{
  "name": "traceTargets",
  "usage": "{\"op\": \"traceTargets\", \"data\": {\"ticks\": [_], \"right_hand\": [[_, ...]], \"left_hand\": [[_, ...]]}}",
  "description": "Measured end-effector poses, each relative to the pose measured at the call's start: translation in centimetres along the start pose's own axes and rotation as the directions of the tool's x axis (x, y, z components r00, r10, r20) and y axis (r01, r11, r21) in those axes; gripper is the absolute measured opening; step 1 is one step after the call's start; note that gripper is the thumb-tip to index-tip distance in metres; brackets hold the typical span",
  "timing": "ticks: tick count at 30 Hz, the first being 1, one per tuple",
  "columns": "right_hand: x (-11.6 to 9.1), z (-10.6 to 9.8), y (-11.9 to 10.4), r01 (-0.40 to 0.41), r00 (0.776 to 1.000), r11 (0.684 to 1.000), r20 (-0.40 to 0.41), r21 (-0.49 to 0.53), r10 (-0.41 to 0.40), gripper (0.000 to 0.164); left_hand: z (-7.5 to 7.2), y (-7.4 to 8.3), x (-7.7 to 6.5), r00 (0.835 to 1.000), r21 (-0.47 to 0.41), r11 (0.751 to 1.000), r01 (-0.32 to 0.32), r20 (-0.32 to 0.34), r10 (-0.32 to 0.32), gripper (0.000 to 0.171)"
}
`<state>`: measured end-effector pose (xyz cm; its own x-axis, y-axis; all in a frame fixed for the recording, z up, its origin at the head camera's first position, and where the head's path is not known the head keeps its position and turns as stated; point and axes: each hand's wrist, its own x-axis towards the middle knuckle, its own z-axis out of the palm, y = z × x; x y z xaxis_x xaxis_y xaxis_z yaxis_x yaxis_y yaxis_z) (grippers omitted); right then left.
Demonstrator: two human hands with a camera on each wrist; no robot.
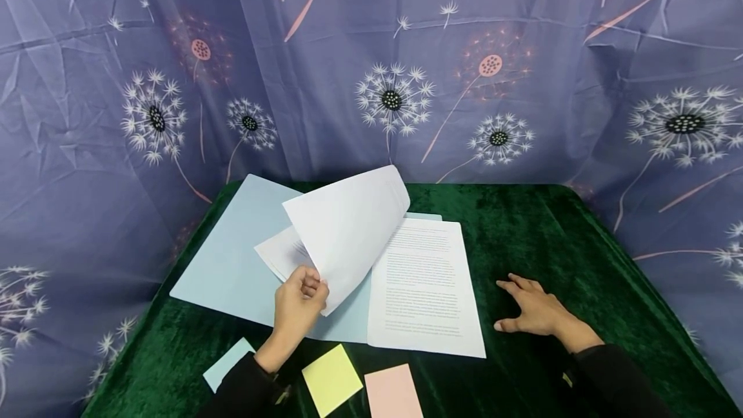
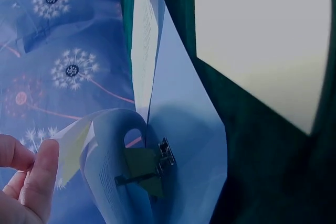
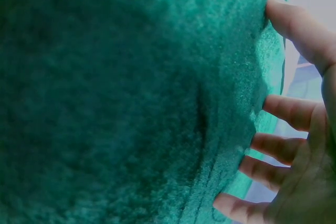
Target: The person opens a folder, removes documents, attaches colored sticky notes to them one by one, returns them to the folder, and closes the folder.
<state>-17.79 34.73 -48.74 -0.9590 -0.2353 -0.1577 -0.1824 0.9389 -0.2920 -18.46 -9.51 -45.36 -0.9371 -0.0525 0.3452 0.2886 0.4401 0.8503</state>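
My left hand [image 1: 298, 305] pinches the lower corner of a white sheet of paper [image 1: 351, 228] between thumb and fingers. The sheet is lifted and curls over toward the left, above a light blue folder [image 1: 226, 244] that lies spread out. Under it peeks another white sheet [image 1: 278, 251]. A printed page [image 1: 426, 289] lies on the folder's right side. In the left wrist view a dark metal clip [image 2: 167, 153] shows on the folder's inside, beside the curled paper. My right hand [image 1: 534, 309] rests on the green cloth with fingers spread, right of the printed page, holding nothing.
Near the front lie a yellow sticky-note pad [image 1: 333, 379], a pink pad [image 1: 395, 392] and a light blue pad [image 1: 228, 363], partly behind the left sleeve. Green velvety cloth [image 1: 511, 224] covers the table. A purple dandelion-print curtain [image 1: 325, 82] hangs behind it.
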Motion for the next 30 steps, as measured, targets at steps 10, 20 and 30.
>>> {"op": "traceTargets", "data": {"ticks": [10,20,30], "right_hand": [[0.0,0.1,-0.1,0.009,1.0,1.0,-0.019,-0.006,-0.009,0.094],[-0.1,0.2,-0.2,0.012,1.0,1.0,-0.024,-0.005,-0.012,0.095],[-0.1,0.3,-0.1,0.009,1.0,1.0,-0.025,-0.006,-0.009,0.094]], "left_hand": [[-1.5,-0.7,0.5,0.983,-0.018,0.983,0.181,-0.009,-0.181,0.016],[-2.3,-1.4,0.9,0.996,0.201,0.975,0.094,-0.02,-0.092,0.045],[-2.3,-2.4,0.9,0.998,0.425,0.904,-0.042,0.053,0.021,0.019]]}}
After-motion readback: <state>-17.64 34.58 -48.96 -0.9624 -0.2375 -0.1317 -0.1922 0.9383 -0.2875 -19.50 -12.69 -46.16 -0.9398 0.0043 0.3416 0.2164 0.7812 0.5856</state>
